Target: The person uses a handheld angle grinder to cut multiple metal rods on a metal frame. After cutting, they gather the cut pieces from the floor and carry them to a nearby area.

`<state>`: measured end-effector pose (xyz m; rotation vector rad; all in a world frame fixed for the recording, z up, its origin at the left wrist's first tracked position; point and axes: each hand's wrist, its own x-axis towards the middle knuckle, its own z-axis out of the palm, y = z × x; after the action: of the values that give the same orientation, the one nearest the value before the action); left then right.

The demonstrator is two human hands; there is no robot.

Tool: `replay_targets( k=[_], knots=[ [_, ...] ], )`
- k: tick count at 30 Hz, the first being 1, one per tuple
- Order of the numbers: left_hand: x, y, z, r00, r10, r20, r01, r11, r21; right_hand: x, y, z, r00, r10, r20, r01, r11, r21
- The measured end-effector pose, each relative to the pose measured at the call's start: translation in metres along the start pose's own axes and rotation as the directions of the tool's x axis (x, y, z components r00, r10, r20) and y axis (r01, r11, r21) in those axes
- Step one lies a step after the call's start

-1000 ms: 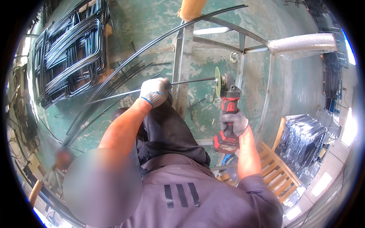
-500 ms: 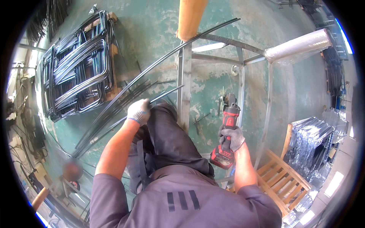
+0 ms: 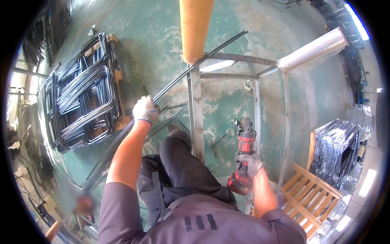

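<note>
My left hand (image 3: 144, 110), in a white knit glove, is closed around a pair of long thin dark metal rods (image 3: 172, 87). Their far ends rest across the top of a grey metal frame (image 3: 196, 110), and they run back past my left forearm toward the floor. In my right hand (image 3: 249, 162), which wears a grey glove, is a red and black cordless angle grinder (image 3: 246, 144). It is held by its body, head pointing forward and battery toward me, beside the frame's legs. The grinder's disc shows only edge-on.
Bent rod frames (image 3: 83, 93) are stacked on a pallet at left. A yellow-orange tube (image 3: 197, 30) and a plastic-wrapped roll (image 3: 313, 51) sit on the metal frame. At right are a slatted wooden pallet (image 3: 310, 199) and a wrapped bundle (image 3: 335, 148). Loose rods (image 3: 166, 122) lie near my foot.
My left hand has moved forward, away from my knee, and now grips the long rods; the shorter rod no longer sticks out from it. My right hand keeps the grinder. The view has shifted slightly.
</note>
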<state>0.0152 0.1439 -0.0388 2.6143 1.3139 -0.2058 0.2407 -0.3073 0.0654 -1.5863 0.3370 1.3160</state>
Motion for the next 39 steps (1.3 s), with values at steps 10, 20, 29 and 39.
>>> replay_targets(
  k=[10,20,29,39],
  knots=[
    [0.024,-0.002,0.028,0.982,-0.004,0.189,-0.012,0.997,0.079,-0.020,-0.024,0.006,0.992,-0.098,-0.080,0.107,0.988,0.110],
    [-0.048,0.004,0.022,0.968,0.115,0.223,-0.148,0.979,0.137,-0.016,-0.124,0.035,0.847,-0.532,-0.020,0.527,0.843,-0.107],
    [-0.110,-0.019,-0.041,0.951,0.189,0.244,-0.248,0.939,0.239,0.016,-0.160,0.031,0.800,-0.600,0.007,0.599,0.798,-0.068],
    [-0.112,-0.053,-0.036,0.955,0.190,0.228,-0.255,0.918,0.304,0.086,-0.092,0.015,0.865,-0.466,-0.184,0.416,0.873,-0.255]
  ],
)
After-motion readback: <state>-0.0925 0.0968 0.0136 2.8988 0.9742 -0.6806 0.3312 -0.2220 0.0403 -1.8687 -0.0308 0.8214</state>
